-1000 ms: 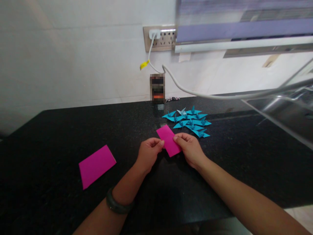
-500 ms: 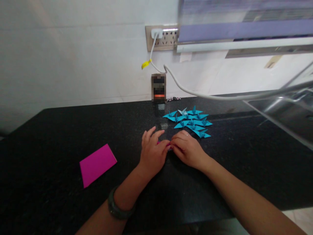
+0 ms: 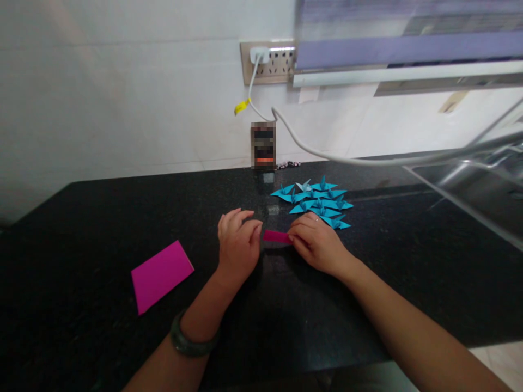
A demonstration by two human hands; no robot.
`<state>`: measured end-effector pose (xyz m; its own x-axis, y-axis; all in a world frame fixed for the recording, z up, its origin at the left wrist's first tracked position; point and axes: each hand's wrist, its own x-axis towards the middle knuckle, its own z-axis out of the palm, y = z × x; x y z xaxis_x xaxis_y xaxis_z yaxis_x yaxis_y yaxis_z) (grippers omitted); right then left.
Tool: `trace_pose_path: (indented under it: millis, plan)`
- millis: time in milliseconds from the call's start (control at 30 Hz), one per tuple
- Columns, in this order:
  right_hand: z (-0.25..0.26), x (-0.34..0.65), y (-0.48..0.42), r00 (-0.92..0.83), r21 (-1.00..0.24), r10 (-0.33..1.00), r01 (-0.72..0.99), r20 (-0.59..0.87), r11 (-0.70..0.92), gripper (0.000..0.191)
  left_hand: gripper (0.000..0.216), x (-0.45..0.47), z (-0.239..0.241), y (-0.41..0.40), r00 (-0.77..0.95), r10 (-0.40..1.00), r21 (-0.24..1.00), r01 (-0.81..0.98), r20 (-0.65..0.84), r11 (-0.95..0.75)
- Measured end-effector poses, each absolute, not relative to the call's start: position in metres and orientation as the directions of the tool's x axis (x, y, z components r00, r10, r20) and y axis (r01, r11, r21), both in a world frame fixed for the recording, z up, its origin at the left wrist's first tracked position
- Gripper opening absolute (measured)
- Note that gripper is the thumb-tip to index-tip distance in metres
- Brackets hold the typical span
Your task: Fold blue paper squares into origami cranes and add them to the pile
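Note:
Between my hands is a narrow strip of folded pink paper (image 3: 276,236). Thumb and fingers of my right hand (image 3: 316,242) pinch its right end, a little above the dark counter. My left hand (image 3: 239,239) is just left of the strip's free end and apart from it, with curved fingers spread and nothing in them. Beyond my right hand stand several blue paper cranes (image 3: 321,202) in a close group, one of them paler (image 3: 303,186). A flat pink stack of paper (image 3: 162,276) lies on the left, away from my left hand.
The black counter (image 3: 102,218) meets a white tiled wall. A phone-like device (image 3: 263,146), its screen blurred out, leans there beside a beaded strap (image 3: 288,164). A white cable (image 3: 347,159) runs from the wall socket (image 3: 267,62) to the right, towards a metal sink (image 3: 482,190).
My left hand has let go of the pink strip and moved left, so the strip now shows. My right hand keeps its pinch nearly in place.

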<state>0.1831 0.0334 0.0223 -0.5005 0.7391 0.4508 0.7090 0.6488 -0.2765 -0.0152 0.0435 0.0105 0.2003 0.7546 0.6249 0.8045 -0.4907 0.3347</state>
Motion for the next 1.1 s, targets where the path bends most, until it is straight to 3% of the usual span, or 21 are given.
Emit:
trace_pose_path:
  millis: [100,200,533,700,867,967,1100]
  plan:
    - [0.021,0.180,0.032,-0.518,-0.297,0.727,0.681,0.451,0.670,0.017,0.027,-0.012,0.009,0.041,0.289,0.744,0.326,0.762,0.603,-0.560]
    - [0.020,0.175,0.029,-0.531,-0.323,0.708,0.643,0.465,0.694,0.017,0.013,-0.008,0.008,0.036,0.355,0.754,0.338,0.732,0.552,-0.592]
    - [0.022,0.197,0.041,-0.465,-0.328,0.765,0.711,0.445,0.623,0.010,0.020,-0.016,0.009,0.048,0.223,0.850,0.564,0.664,0.477,-0.491]
    - [0.022,0.198,0.039,-0.311,-0.454,0.803,0.696,0.508,0.556,0.013,0.019,-0.015,0.005,0.050,0.237,0.888,0.646,0.616,0.393,-0.450]
    - [0.018,0.177,0.029,-0.471,-0.469,0.784,0.629,0.405,0.620,0.017,0.017,-0.008,0.003,0.045,0.354,0.854,0.651,0.553,0.380,-0.519]
    - [0.014,0.172,0.029,-0.435,-0.491,0.807,0.641,0.400,0.589,0.018,0.018,-0.010,0.005,0.045,0.286,0.873,0.670,0.560,0.396,-0.488]
    - [0.010,0.176,0.034,-0.361,-0.497,0.833,0.676,0.420,0.544,0.018,0.020,-0.015,0.011,0.048,0.081,0.936,0.753,0.572,0.342,-0.324]
